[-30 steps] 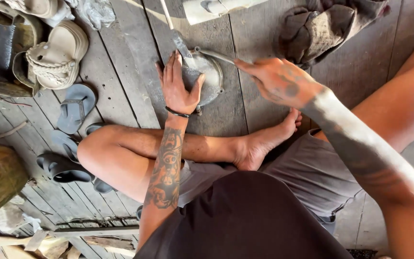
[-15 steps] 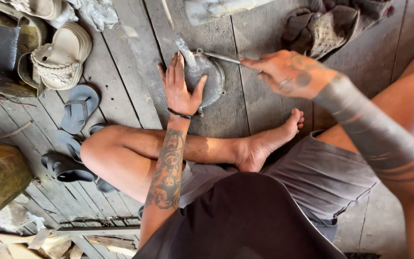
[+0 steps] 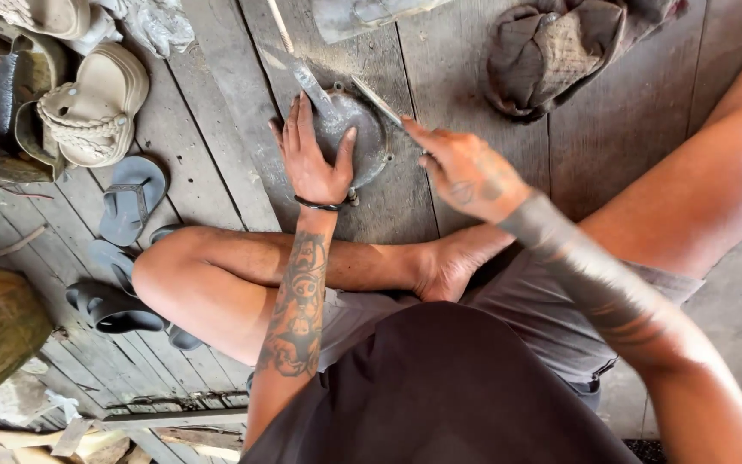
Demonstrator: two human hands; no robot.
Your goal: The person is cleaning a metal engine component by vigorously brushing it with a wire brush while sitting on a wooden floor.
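A: Where is the left hand point(image 3: 311, 163)?

B: Upper middle of the frame, laid flat on a round grey metal piece point(image 3: 355, 137) that lies on the plank floor point(image 3: 440, 77). The fingers are spread, the thumb rests on the piece's face, and a dark band circles the wrist. Its grip is apart, pressing down on the metal and not closed round it.

A: And the right hand point(image 3: 465, 172)?

B: Just right of the metal piece. Its grip is clamped on a thin metal rod point(image 3: 377, 100), which slants up and to the left so that its far end lies over the piece's upper right rim.

A: Anything else on the piece?

B: A flat grey blade-like strip point(image 3: 313, 86) runs from the piece's upper left edge toward the top of the frame.

A: How is the person sitting?

B: Cross-legged on the floor, with a bare foot point(image 3: 453, 262) tucked below the right hand, near the centre.

A: And around them?

B: Beige sandals point(image 3: 96, 107) at upper left, grey flip-flops point(image 3: 130, 198) at left beside the knee, and a bundle of brown cloth point(image 3: 560, 51) at upper right, well apart from the hands.
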